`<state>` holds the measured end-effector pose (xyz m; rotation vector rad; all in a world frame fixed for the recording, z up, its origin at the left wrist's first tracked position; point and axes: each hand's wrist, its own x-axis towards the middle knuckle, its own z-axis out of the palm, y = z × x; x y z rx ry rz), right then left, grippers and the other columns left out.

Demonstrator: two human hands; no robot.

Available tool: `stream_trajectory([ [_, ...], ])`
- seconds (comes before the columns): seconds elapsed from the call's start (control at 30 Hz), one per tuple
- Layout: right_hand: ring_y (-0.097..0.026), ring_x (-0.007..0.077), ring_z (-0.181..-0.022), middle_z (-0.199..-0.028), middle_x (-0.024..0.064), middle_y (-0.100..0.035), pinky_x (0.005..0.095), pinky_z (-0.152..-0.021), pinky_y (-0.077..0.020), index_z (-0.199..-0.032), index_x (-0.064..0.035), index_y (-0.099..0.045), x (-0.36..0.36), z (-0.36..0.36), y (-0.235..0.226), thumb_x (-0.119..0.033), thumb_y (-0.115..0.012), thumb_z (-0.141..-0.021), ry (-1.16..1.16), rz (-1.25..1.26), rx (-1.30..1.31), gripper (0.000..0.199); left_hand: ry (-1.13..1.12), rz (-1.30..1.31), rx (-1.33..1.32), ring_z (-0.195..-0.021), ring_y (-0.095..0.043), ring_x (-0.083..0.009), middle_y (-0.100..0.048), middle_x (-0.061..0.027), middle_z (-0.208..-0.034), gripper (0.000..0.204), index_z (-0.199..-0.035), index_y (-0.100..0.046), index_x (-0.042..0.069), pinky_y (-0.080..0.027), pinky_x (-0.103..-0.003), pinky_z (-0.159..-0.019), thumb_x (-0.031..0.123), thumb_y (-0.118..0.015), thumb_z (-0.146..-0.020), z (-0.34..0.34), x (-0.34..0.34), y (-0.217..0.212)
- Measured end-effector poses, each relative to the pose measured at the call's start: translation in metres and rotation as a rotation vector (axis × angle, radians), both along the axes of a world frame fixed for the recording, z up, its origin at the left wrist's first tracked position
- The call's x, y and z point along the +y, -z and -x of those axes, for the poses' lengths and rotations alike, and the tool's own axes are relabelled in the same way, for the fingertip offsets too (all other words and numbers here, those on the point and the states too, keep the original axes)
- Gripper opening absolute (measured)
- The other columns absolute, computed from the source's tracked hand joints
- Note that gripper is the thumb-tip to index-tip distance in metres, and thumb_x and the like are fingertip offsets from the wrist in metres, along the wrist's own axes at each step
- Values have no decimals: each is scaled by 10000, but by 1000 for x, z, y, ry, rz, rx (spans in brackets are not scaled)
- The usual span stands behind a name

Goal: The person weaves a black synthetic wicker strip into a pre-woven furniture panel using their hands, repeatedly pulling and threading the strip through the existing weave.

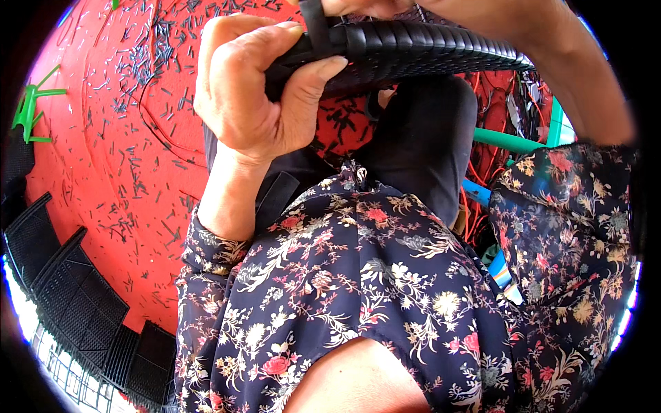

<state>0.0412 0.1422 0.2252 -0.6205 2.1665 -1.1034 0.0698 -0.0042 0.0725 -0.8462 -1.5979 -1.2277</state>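
Observation:
My left hand (255, 93) is closed on the end of a black woven wicker piece (413, 51), index finger above its rim and thumb below. The rim is wrapped in flat black strip in close turns. Next to my left fingertips, a loose black flat strip (316, 27) crosses the rim and runs up to my right hand (375, 7). That hand is bent around the strip at the top edge of the picture, which cuts off most of its fingers. The woven piece is held above my dark-trousered knees, and its far side is hidden.
Short black offcuts (155, 51) litter the red floor (103, 172). Black woven panels (79, 296) stand in a row at lower left. A green plastic stool (29, 113) is at far left. At right are a green bar (506, 141) and tangled orange-red cords (471, 213).

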Motion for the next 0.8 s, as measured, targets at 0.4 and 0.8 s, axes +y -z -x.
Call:
stream_trajectory([
  [0.4, -448, 52, -495, -587, 1, -520, 202, -434, -344, -836, 56, -609, 10, 7, 17, 46, -584, -713, 22, 269, -266, 126, 37, 14, -1, -593, -546, -224, -562, -113, -716, 380, -868, -547, 0, -452, -281, -512, 131, -806, -623, -1, -1, -4],
  [0.8, -476, 51, -533, -612, 4, -545, 201, -462, -364, -809, 41, -622, -2, -1, 15, 38, -568, -693, -36, 172, 43, 128, 39, 0, -27, -582, -528, -210, -548, -116, -714, 375, -880, -545, 4, -436, -271, -495, 122, -799, -630, -6, -4, -10],
])
